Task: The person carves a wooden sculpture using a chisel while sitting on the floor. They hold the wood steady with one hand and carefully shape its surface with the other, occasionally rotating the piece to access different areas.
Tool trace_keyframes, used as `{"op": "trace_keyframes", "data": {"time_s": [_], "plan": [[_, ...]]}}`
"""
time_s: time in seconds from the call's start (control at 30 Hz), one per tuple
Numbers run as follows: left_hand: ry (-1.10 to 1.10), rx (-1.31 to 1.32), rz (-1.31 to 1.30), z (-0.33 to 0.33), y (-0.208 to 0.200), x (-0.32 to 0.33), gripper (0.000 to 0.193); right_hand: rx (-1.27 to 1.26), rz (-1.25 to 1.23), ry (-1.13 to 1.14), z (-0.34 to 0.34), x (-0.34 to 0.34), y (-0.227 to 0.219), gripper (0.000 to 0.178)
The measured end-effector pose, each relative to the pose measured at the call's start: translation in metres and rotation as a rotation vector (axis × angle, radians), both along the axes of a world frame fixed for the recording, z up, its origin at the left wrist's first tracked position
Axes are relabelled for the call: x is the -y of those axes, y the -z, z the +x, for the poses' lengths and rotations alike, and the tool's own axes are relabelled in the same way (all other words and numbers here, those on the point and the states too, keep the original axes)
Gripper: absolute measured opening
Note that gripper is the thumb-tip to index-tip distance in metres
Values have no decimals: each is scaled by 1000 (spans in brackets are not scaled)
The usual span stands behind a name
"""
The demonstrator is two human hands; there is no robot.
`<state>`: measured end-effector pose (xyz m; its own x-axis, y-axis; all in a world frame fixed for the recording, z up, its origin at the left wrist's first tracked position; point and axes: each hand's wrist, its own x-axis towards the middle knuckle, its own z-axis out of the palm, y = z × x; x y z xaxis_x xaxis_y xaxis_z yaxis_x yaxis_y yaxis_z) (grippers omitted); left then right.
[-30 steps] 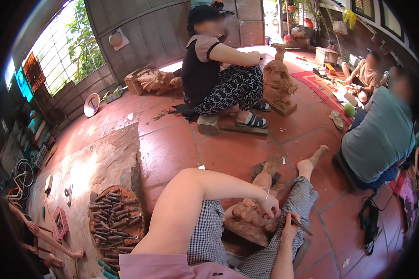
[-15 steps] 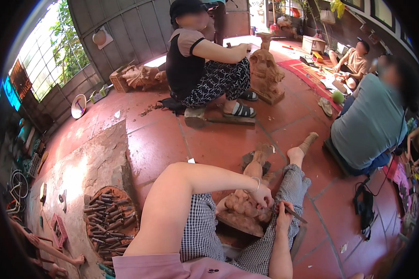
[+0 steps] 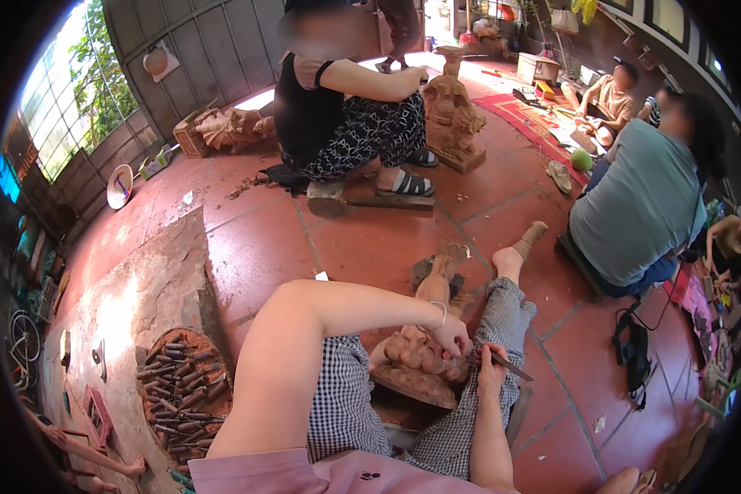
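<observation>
Between my legs lies a reddish-brown wood carving (image 3: pixel 416 352) with clustered rounded shapes, its narrower end pointing away from me. My left hand (image 3: pixel 451 336) reaches across to the right side of this carving. Its fingers are curled together near the surface; whatever they pinch is too small to make out. Close by on the right, over my checked trouser leg, my right hand (image 3: pixel 491 372) is closed around a slim carving tool (image 3: pixel 514 366). The tool's dark flat end sticks out to the lower right.
At left, a round tray holds several wood-handled carving tools (image 3: pixel 181 387) on a stone slab (image 3: pixel 111 313). Ahead, a person (image 3: pixel 346 107) sits by an upright carving (image 3: pixel 451 115). Another person (image 3: pixel 634 206) sits at right, near a black bag (image 3: pixel 634 354).
The whole view has shifted, so things appear slightly further left and up. My left hand stays at the carving, and my right hand still grips the tool.
</observation>
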<state>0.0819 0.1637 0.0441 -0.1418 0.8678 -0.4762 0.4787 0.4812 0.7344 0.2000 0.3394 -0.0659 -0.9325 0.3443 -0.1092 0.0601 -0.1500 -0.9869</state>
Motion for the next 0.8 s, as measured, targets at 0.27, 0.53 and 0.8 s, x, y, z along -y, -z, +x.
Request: {"op": "trace_keyframes", "data": {"time_s": [0.27,0.53,0.8], "plan": [[-5,12,-48,3,-5,2,33,-6,57,-13,1,0,-1,9],[9,-12,-38,2,-8,3,32,-6,50,-20,-1,0,1,8],[-1,-23,-32,1,-5,5,31,-22,31,-28,0,3,-4,8]]}}
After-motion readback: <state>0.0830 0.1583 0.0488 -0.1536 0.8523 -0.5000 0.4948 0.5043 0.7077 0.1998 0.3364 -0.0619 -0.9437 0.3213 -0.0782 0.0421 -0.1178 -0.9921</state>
